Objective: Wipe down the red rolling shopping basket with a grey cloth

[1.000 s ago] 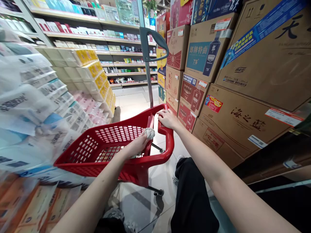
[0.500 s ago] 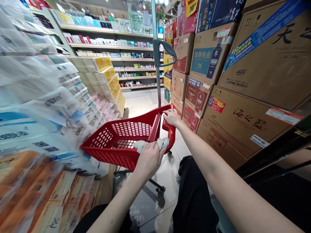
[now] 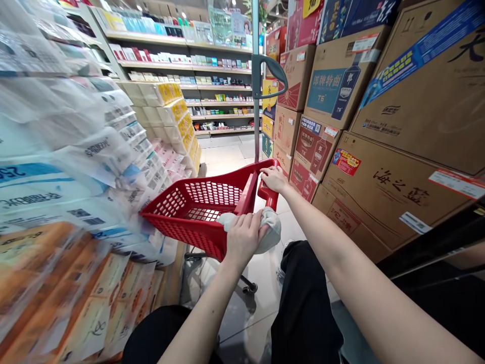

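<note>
A red plastic shopping basket [image 3: 182, 230] with perforated walls stands on wheels ahead of me. Its raised red handle end points toward my right. My left hand [image 3: 244, 237] is closed around a light grey cloth [image 3: 270, 232], pressed against the near rim and handle corner; part of the cloth bulges out past the fingers. My right hand [image 3: 275, 178] grips the red handle [image 3: 269, 194] at its far corner, fingers curled over the top. Behind it rises a grey pole with a dark looped grip [image 3: 270, 76].
Plastic-wrapped tissue packs [image 3: 49, 197] are stacked high along the left. Cardboard cartons [image 3: 409, 187] form a wall on the right. Shelves of small boxes [image 3: 220, 63] run across the back. A caster wheel [image 3: 250, 288] and my black-trousered legs are below, over pale floor tiles.
My left hand has shifted slightly, and more of the cloth now bulges out at the handle corner. The whole scene sits a little further right; my right hand keeps its grip.
</note>
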Available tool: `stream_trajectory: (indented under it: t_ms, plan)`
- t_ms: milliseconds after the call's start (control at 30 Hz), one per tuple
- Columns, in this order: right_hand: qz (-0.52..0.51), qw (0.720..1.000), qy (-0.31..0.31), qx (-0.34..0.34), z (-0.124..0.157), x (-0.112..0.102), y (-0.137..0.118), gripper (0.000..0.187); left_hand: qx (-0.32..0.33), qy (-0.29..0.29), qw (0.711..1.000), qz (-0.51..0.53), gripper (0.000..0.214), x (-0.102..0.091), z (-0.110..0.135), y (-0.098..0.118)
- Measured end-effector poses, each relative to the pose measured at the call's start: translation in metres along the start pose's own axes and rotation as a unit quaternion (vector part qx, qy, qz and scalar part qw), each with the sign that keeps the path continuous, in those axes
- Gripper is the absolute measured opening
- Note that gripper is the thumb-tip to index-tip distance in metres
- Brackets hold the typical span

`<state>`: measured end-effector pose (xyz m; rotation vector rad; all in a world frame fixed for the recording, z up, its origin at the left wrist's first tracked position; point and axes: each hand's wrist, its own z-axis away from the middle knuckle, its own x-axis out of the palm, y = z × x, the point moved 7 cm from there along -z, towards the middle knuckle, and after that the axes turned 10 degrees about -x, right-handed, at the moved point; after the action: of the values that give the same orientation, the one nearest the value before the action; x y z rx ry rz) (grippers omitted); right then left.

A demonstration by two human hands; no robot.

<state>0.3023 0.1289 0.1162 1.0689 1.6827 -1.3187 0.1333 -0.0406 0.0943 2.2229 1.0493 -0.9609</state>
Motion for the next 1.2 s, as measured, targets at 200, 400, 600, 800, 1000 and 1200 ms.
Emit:
stream_trajectory:
  t_ms: [200, 400, 600, 800, 1000, 1200]
  plan:
    - [-0.034, 0.999, 0.017, 0.021, 0.001, -0.002, -0.008, 0.048, -0.038, -0.014, 0.997, 0.06, 0.043, 0.005, 0.025, -0.088]
    - [-0.023, 0.999, 0.013, 0.03, -0.002, -0.003, -0.019, 0.046, -0.126, -0.077, 0.975, 0.168, 0.049, 0.013, 0.027, -0.183]
    - [-0.004, 0.999, 0.02, 0.027, -0.006, -0.001, -0.022, 0.045, -0.119, -0.095, 0.973, 0.171, 0.05, 0.007, 0.01, -0.148]
    - [0.022, 0.999, 0.009, 0.026, -0.009, -0.002, -0.013, 0.046, -0.079, -0.051, 0.99, 0.105, 0.046, 0.014, 0.0, -0.107]
    - [0.017, 1.0, 0.016, 0.01, -0.013, 0.0, -0.01, 0.049, -0.08, -0.028, 0.99, 0.114, 0.049, 0.025, 0.006, -0.142]
    - [0.003, 0.999, 0.03, 0.02, -0.016, 0.003, -0.015, 0.048, -0.162, 0.015, 0.978, 0.132, 0.049, 0.025, 0.014, -0.166]
